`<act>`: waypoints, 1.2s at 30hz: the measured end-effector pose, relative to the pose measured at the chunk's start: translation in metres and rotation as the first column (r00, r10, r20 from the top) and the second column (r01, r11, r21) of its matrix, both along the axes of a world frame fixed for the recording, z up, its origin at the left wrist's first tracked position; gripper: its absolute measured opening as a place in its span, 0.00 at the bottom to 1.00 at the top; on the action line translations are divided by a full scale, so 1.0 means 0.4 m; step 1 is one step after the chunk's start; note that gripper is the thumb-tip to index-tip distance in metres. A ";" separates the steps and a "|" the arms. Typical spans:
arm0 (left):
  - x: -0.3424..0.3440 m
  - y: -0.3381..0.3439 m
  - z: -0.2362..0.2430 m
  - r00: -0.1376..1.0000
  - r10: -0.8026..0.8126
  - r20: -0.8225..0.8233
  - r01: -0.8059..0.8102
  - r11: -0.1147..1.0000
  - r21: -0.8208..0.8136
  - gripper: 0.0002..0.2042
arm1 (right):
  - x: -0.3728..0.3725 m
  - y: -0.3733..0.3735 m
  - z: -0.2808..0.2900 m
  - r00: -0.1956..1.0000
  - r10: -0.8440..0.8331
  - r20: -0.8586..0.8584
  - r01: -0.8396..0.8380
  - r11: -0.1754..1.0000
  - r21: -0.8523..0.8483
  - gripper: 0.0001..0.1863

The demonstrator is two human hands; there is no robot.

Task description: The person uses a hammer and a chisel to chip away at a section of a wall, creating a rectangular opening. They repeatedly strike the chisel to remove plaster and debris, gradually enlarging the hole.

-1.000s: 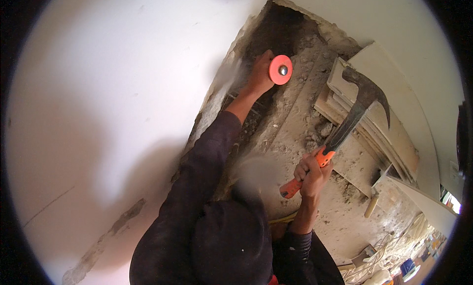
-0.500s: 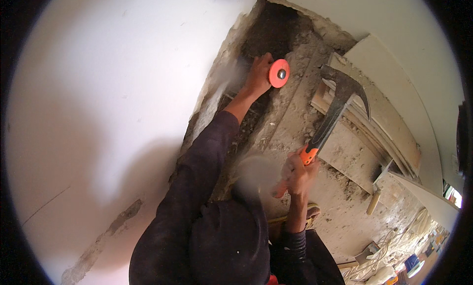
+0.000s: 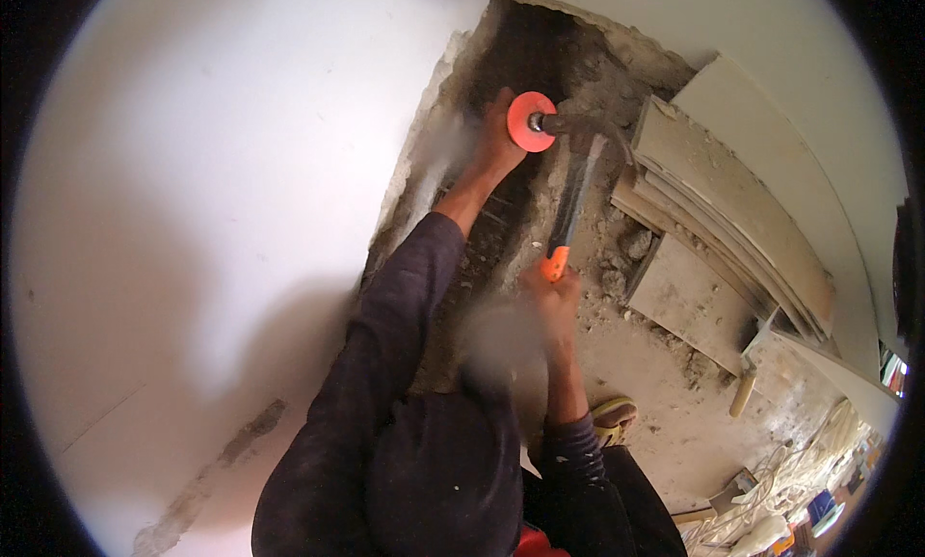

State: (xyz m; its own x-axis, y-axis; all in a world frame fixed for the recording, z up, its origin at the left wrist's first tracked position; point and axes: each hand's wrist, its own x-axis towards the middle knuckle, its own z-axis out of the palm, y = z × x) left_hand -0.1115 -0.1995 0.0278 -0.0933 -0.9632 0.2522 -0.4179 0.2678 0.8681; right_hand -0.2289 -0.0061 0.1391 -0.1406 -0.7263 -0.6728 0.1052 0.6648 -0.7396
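Note:
My left hand (image 3: 498,141) is wrapped round a chisel, whose round orange hand guard (image 3: 525,133) and metal striking end face up; its blade is hidden below the hand. My right hand (image 3: 553,297) grips a claw hammer (image 3: 575,186) by its orange and black handle. The hammer's face is at the chisel's metal end and seems to touch it. Under the left hand lies a dug-out trench (image 3: 525,56) of dark soil and broken concrete along the white wall.
Stacked dusty boards (image 3: 732,205) lean at the right of the trench. A trowel (image 3: 744,388) with a wooden handle lies near them. Rubble (image 3: 617,268) is scattered beside the trench. My sandalled foot (image 3: 615,417) stands on the floor; tangled pale cables (image 3: 795,470) lie at the lower right.
The hammer has swung left and its head has come to the chisel's end. My right hand has moved left and a little up; the chisel guard sits slightly further left.

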 end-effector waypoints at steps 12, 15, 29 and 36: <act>0.016 0.013 0.019 0.993 0.028 0.118 -0.023 0.999 -0.045 0.16 | 0.009 0.005 -0.056 0.871 -0.360 -0.334 0.281 0.923 -0.263 0.04; 0.020 0.009 -0.022 0.992 -0.086 0.095 0.068 0.983 0.172 0.25 | 0.001 0.010 -0.036 0.971 0.097 -0.218 -0.122 0.987 -0.107 0.08; 0.064 -0.034 -0.052 0.994 -0.082 -0.066 0.080 0.996 -0.031 0.17 | -0.002 -0.041 0.001 0.920 0.184 -0.345 -0.228 0.970 -0.089 0.08; 0.039 -0.083 -0.067 0.993 0.110 0.037 -0.108 0.993 -0.035 0.19 | -0.081 -0.120 0.155 0.978 -0.142 0.155 0.196 0.885 -0.423 0.08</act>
